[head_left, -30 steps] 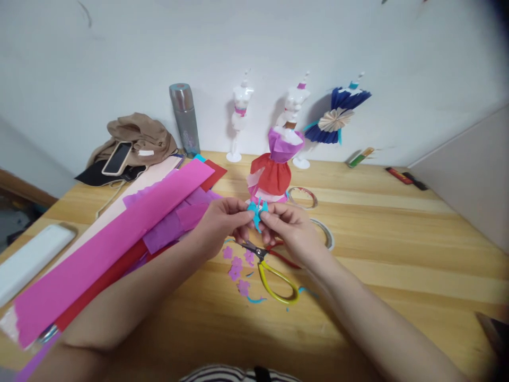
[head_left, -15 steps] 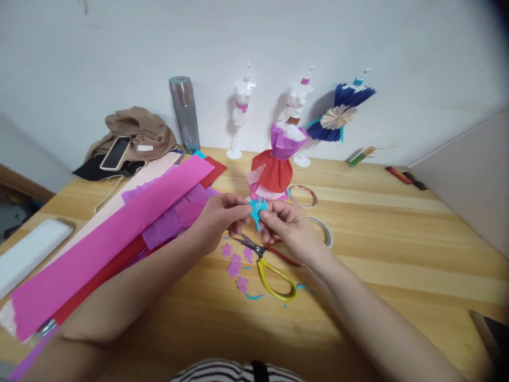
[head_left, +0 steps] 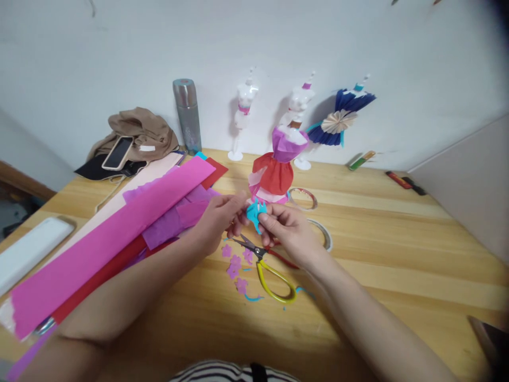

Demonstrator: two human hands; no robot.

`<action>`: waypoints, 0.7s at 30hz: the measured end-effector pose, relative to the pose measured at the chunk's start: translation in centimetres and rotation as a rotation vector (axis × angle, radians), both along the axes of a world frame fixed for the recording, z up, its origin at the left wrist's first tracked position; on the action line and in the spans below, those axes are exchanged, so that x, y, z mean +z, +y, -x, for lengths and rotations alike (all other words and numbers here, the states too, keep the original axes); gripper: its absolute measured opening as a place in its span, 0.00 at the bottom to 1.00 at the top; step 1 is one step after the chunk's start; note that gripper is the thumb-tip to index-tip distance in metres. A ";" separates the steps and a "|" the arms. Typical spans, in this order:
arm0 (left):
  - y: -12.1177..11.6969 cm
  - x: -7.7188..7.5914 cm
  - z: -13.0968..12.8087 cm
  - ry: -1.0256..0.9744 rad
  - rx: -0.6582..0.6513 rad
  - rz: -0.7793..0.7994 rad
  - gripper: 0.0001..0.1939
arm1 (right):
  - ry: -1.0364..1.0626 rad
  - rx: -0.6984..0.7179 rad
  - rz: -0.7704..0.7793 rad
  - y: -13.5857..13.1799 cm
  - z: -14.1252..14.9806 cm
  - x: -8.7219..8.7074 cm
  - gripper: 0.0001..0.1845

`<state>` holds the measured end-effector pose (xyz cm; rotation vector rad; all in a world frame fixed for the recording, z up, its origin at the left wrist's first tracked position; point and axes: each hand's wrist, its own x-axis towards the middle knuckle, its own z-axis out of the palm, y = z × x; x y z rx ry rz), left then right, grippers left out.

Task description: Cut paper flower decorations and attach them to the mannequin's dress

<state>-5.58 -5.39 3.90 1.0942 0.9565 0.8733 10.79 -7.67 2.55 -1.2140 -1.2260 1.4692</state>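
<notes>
- Right hand (head_left: pixel 292 228), one: thumb and fingers clamped on the cyan cut-out, above the middle of the pale wooden counter (head_left: pixel 382 276).
- Cyan pointed-lobed cut-out (head_left: pixel 254 214), one: held up between the hands, clear of the counter.
- Left hand (head_left: pixel 218 220), one: fingertips bunched just beside the cut-out; from where I stand, I cannot tell whether they grip it.
- Scissors with one yellow and one red handle (head_left: pixel 260 253), one pair: blades parted, lying below the hands, toward the near edge.
- Mauve flower-shaped cut-outs (head_left: pixel 240 286), several: scattered left of the scissors.
- White dress form in purple bodice and red skirt (head_left: pixel 278 175), one: upright just beyond the hands.
- Long magenta sheet (head_left: pixel 115 244), one: slanting across the counter's left side atop other coloured sheets.
- Grey cylindrical flask (head_left: pixel 189 116), one: upright at the back edge.
</notes>
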 end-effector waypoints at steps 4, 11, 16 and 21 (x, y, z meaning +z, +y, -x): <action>0.2 0.0 0.1 0.038 -0.050 -0.001 0.28 | 0.007 -0.011 -0.007 0.1 0.0 0.0 0.28; 0.1 -0.4 0.1 0.072 -0.071 -0.070 0.16 | 0.008 -0.003 -0.013 0.0 0.0 0.0 0.29; 0.2 -0.3 0.2 0.088 -0.085 -0.057 0.17 | 0.001 0.000 -0.025 0.1 -0.1 -0.2 0.27; 0.5 -0.3 0.5 0.078 -0.111 0.006 0.25 | -0.006 -0.010 -0.019 0.1 -0.2 -0.2 0.26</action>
